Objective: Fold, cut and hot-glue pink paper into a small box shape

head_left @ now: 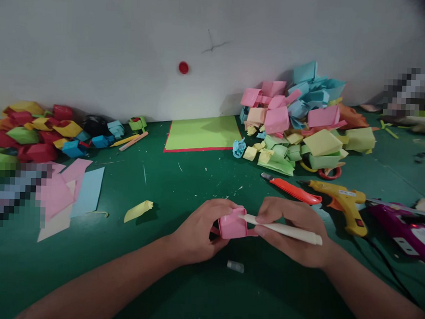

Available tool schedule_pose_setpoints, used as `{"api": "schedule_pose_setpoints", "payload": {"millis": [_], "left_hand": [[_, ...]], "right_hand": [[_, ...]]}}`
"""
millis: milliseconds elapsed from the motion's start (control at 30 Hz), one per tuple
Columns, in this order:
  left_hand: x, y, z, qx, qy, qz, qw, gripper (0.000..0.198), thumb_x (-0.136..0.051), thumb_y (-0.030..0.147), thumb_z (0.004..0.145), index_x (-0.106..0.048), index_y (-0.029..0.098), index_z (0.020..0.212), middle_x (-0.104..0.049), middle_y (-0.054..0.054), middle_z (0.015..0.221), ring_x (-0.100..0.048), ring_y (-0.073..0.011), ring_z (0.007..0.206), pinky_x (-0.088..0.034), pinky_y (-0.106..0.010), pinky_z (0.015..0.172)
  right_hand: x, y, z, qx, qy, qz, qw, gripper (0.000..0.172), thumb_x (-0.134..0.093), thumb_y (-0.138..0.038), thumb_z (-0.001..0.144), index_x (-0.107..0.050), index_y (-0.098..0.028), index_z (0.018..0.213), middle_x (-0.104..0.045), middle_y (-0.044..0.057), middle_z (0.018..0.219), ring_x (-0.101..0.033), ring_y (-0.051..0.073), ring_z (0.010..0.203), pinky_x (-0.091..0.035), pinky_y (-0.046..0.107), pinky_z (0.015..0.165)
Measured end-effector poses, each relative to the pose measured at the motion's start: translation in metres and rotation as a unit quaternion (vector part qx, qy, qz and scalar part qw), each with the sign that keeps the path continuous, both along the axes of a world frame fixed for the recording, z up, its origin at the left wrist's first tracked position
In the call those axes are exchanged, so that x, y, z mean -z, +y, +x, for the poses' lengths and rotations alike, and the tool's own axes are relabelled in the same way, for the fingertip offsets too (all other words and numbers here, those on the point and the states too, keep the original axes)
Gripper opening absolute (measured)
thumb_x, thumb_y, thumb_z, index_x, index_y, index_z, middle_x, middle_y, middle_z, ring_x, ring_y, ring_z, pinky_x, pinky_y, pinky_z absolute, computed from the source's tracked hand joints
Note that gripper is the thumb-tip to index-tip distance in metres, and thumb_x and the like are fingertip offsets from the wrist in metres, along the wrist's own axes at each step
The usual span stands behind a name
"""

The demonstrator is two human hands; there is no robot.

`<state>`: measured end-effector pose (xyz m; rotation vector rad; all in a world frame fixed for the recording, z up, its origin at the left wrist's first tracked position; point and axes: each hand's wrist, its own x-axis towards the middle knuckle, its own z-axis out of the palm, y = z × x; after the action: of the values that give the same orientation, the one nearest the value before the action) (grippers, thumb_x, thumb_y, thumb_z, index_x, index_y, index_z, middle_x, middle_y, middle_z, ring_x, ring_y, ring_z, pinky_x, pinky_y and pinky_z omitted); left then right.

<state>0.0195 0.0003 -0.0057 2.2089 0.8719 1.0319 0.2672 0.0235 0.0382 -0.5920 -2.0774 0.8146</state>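
Near the front middle of the green table, my left hand [201, 231] is closed round a small folded pink paper box [233, 224] with narrow paper strips sticking out at its sides. My right hand [293, 232] pinches a pale cream marker pen [286, 231], pointed left. The pen's tip meets the box near its upper right side; whether it leaves a mark is too small to tell. A small clear cap [235, 266] lies on the table just below the hands.
Right of my hands lie a red utility knife [295, 190], a yellow glue gun [340, 199] with its cord, and a purple power strip [405, 231]. Folded papers [280, 110] heap against the wall, coloured boxes [42, 130] at left. A green sheet [202, 133] lies at the back.
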Motion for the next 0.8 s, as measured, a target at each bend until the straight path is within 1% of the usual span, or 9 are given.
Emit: {"api": "schedule_pose_setpoints", "payload": {"millis": [167, 300, 467, 667, 800], "left_hand": [[-0.0011, 0.0001, 0.0014, -0.006, -0.021, 0.027, 0.999, 0.061, -0.069, 0.007, 0.078, -0.052, 0.025, 0.135, -0.068, -0.011, 0.13, -0.063, -0.0257, 0.123, -0.052, -0.041, 0.104], [-0.0005, 0.0006, 0.002, -0.004, -0.038, 0.046, 0.998, 0.066, -0.069, 0.006, 0.078, -0.049, 0.027, 0.137, -0.068, -0.009, 0.129, -0.063, -0.0234, 0.122, -0.052, -0.038, 0.104], [0.0004, 0.0011, 0.0012, -0.001, -0.035, 0.043, 0.998, 0.067, -0.069, 0.007, 0.078, -0.049, 0.028, 0.139, -0.067, -0.009, 0.132, -0.062, -0.0235, 0.125, -0.051, -0.038, 0.106], [0.0018, 0.0025, 0.0014, 0.004, -0.047, 0.072, 0.996, 0.07, -0.069, 0.007, 0.078, -0.045, 0.029, 0.141, -0.068, -0.008, 0.13, -0.063, -0.0232, 0.122, -0.052, -0.037, 0.103], [0.0024, 0.0029, 0.0018, 0.006, -0.048, 0.077, 0.996, 0.072, -0.068, 0.006, 0.078, -0.043, 0.03, 0.142, -0.067, -0.008, 0.132, -0.062, -0.0218, 0.124, -0.051, -0.037, 0.105]], "right_hand": [[0.0006, 0.0009, 0.0009, 0.01, -0.009, 0.002, 1.0, 0.014, -0.066, -0.014, 0.089, -0.056, -0.022, 0.093, -0.064, 0.0, 0.079, -0.058, 0.011, 0.064, -0.046, 0.023, 0.057], [0.0035, 0.0019, 0.002, 0.009, -0.006, -0.009, 1.0, 0.014, -0.066, -0.014, 0.089, -0.057, -0.023, 0.095, -0.064, 0.0, 0.08, -0.06, 0.013, 0.067, -0.047, 0.025, 0.059], [0.0033, 0.002, 0.0026, 0.004, -0.004, -0.016, 1.0, 0.015, -0.067, -0.014, 0.089, -0.057, -0.023, 0.094, -0.064, 0.0, 0.08, -0.061, 0.013, 0.067, -0.048, 0.025, 0.06], [0.004, 0.0022, 0.0034, -0.002, -0.005, -0.012, 1.0, 0.017, -0.067, -0.011, 0.088, -0.058, -0.023, 0.095, -0.064, 0.0, 0.081, -0.06, 0.013, 0.068, -0.048, 0.026, 0.061], [0.0019, 0.0027, 0.0026, -0.002, -0.009, -0.003, 1.0, 0.019, -0.067, -0.009, 0.087, -0.057, -0.023, 0.095, -0.064, 0.0, 0.08, -0.06, 0.013, 0.067, -0.047, 0.025, 0.06]]}}
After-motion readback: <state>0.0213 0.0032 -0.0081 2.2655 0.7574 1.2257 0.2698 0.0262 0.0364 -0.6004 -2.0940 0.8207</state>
